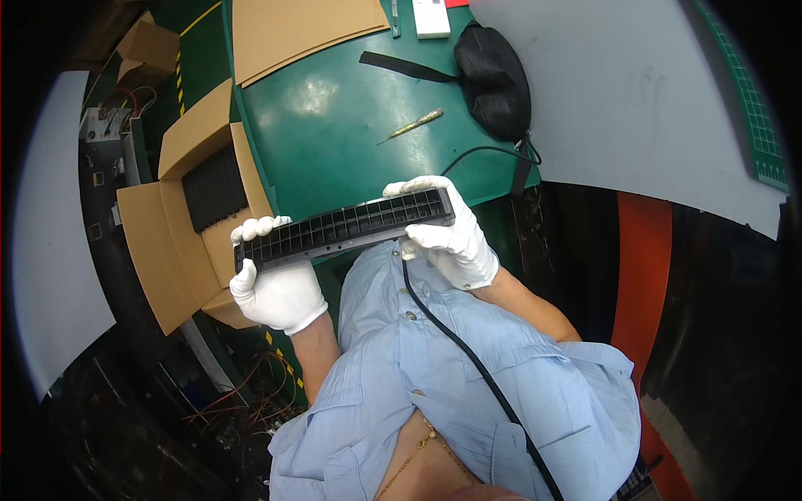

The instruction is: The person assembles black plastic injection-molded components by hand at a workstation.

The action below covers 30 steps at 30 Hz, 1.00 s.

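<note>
A long black plastic part (342, 224) with a grid of small square cells along its face is held up in front of my chest, its right end slightly higher. My left hand (280, 288), in a white glove, is closed round its left end, thumb on the near side and fingers over the far edge. The gloved right hand (451, 242) grips the other end the same way. To the left, an open cardboard box (175, 250) holds several dark parts (215, 188) packed side by side.
On the green table (309, 159) lie a thin yellowish screwdriver (416, 125), flat cardboard sheets (309, 33), a white box (431, 18) and a black pouch (494, 83). A black cable (468, 351) runs down over my shirt. A grey surface with a green cutting mat (767, 159) stands right.
</note>
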{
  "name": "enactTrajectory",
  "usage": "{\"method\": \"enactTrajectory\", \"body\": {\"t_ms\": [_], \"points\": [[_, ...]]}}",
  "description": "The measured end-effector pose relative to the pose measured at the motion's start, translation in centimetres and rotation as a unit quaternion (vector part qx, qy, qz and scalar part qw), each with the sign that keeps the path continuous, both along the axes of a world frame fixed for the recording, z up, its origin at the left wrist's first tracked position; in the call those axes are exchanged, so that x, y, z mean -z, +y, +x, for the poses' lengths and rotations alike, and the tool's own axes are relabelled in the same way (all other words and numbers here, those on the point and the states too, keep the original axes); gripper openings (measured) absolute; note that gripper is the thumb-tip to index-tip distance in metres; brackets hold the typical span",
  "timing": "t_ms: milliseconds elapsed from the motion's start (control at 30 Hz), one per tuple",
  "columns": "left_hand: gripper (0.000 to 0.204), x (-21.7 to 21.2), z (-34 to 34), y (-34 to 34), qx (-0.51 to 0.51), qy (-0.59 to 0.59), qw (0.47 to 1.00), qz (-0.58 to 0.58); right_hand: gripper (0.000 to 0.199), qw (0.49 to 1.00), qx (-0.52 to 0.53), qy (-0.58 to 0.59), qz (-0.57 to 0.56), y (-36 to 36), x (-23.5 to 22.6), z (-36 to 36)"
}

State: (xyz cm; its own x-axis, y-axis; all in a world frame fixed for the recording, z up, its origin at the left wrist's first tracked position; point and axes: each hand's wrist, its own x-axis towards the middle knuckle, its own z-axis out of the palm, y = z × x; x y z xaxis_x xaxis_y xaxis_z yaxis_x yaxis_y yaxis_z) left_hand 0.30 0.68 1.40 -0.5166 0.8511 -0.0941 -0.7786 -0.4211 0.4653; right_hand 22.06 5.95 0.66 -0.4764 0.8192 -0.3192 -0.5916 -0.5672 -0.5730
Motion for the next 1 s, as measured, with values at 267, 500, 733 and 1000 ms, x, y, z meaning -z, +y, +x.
{"method": "enactTrajectory", "body": {"t_ms": [267, 500, 733, 1000], "points": [[0.047, -0.1, -0.9, 1.5, 0.042, -0.034, 0.992, 0.114, 0.047, 0.984, -0.159, -0.046, -0.072, 1.6, -0.6, 1.3], [0.047, -1.3, 0.5, 3.1, 0.080, -0.048, 0.996, -0.001, 0.047, 0.895, -0.076, -0.361, 0.250, 1.2, -2.4, 1.3], [0.027, -0.3, 2.0, 4.0, 0.072, -0.145, 0.986, -0.043, 0.047, 0.646, -0.080, -0.392, 0.650, 2.3, -1.6, 1.5], [0.030, -0.1, 1.4, 3.4, 0.051, -0.114, 0.991, 0.046, 0.108, 0.809, -0.176, -0.355, 0.435, 0.4, -2.5, 1.4]]}}
